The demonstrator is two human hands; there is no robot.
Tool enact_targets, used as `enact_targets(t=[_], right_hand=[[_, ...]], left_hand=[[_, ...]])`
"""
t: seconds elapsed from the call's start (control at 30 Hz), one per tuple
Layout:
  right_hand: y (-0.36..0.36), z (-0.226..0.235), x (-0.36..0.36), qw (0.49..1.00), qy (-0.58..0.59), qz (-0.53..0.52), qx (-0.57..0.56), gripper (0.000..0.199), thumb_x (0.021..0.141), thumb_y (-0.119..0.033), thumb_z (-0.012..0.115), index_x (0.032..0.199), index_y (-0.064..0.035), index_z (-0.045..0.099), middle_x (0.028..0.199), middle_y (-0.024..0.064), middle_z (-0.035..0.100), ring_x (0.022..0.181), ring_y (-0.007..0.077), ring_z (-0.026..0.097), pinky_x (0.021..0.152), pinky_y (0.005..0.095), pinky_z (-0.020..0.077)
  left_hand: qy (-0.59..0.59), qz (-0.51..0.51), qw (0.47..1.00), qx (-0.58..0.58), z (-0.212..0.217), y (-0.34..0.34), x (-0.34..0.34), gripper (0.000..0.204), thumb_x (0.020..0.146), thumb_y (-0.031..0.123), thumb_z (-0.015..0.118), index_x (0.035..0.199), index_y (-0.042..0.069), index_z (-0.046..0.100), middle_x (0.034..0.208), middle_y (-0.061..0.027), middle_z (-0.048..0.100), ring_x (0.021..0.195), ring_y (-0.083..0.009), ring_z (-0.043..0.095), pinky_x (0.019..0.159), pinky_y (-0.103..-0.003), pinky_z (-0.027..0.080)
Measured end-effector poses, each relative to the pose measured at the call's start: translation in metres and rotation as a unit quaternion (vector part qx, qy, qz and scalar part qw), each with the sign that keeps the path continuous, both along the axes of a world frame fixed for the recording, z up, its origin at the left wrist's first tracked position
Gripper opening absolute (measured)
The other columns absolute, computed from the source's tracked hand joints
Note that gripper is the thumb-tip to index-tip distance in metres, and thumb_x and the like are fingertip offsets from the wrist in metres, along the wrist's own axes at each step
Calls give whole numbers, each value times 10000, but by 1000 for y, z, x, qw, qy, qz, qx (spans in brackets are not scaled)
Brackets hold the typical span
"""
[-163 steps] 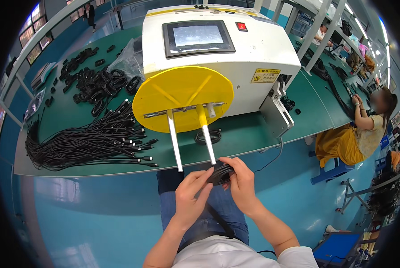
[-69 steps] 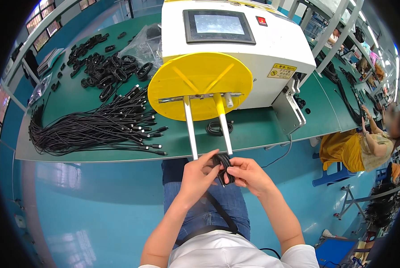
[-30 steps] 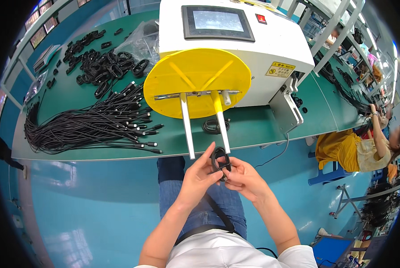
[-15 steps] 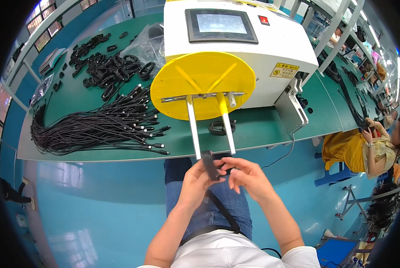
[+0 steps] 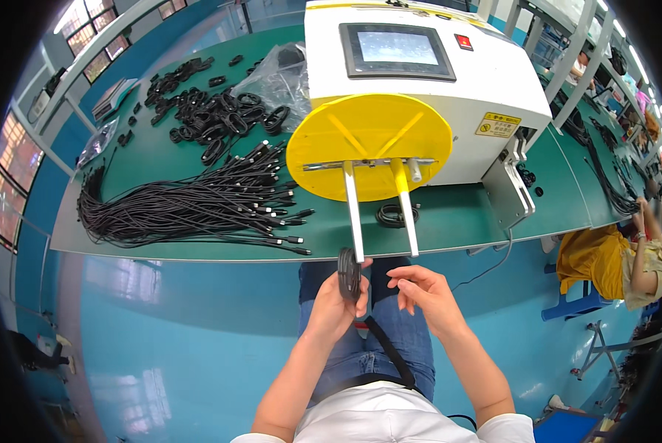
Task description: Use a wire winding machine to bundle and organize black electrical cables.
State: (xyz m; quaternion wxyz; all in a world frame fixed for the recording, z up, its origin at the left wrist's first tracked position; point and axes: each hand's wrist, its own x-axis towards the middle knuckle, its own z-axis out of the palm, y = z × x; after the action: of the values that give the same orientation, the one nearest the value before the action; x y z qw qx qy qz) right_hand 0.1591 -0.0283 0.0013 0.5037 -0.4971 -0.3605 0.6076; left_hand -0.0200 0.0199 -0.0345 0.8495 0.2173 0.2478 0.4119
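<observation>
A coiled black cable (image 5: 349, 275) is held in my left hand (image 5: 334, 304), just below the end of the machine's left metal prong. Free of the coil, my right hand (image 5: 428, 297) hovers to its right with fingers loosely bent and apart, nothing seen in them. The white winding machine (image 5: 464, 92) stands before me with a yellow disc (image 5: 368, 133) on its front, from which two metal prongs (image 5: 352, 210) point toward me. Under the prongs another coiled cable (image 5: 396, 215) lies on the green table (image 5: 264, 249).
Left of the machine is a long bundle of straight black cables (image 5: 176, 203) with connectors at its right end. Behind it lie a heap of coiled cables (image 5: 213, 122) and a clear plastic bag (image 5: 275, 81). Another person (image 5: 634, 258) sits at the right, handling cables.
My right hand has come away from the coil and sits apart from it. The coil stays in my left hand. The whole view has shifted, with the scene moving rightward.
</observation>
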Motion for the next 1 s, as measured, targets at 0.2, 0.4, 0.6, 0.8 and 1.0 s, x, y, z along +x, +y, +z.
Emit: enact_targets(t=[0.2, 0.4, 0.6, 0.8, 1.0], right_hand=[[9, -3, -24, 998, -58, 20, 14, 298, 883, -57, 559, 1176, -6, 564, 927, 73, 626, 649, 90, 563, 493, 189, 404], [20, 6, -32, 1000, -11, 19, 7, 460, 853, -4, 582, 1298, -33, 469, 891, 51, 597, 648, 86, 563, 488, 176, 406], [22, 6, -21, 1000, 15, -18, 14, 487, 841, 1, 597, 1308, -42, 466, 904, 56, 586, 642, 100, 566, 510, 198, 442], [18, 2, -24, 944, -287, -7, 166, 434, 848, 12, 575, 1274, -49, 513, 937, 64, 583, 638, 112, 571, 533, 235, 472], [20, -6, -25, 868, -439, -26, 232, 373, 854, 31, 546, 1221, -32, 554, 914, 69, 602, 656, 108, 575, 553, 240, 484]], left_hand=[[207, -53, 973, 90, -7, -2, -11, 265, 958, 216, 494, 1111, 8, 552, 855, -67, 588, 596, -105, 559, 511, -224, 441], [422, 13, 857, 296, 14, -3, -2, 262, 915, 158, 518, 1115, -8, 554, 907, -59, 608, 727, -100, 581, 596, -221, 466], [213, -48, 956, 194, 16, 2, -14, 394, 921, 140, 527, 1291, 10, 492, 1008, -64, 580, 906, -108, 565, 722, -238, 496], [188, -24, 971, 149, 11, -8, -9, 397, 969, 159, 474, 1350, 51, 451, 1070, -46, 547, 984, -111, 537, 822, -290, 516], [261, 1, 935, 240, 6, -10, -7, 353, 982, 150, 447, 1321, 64, 494, 1041, -32, 546, 957, -116, 553, 808, -300, 528]])
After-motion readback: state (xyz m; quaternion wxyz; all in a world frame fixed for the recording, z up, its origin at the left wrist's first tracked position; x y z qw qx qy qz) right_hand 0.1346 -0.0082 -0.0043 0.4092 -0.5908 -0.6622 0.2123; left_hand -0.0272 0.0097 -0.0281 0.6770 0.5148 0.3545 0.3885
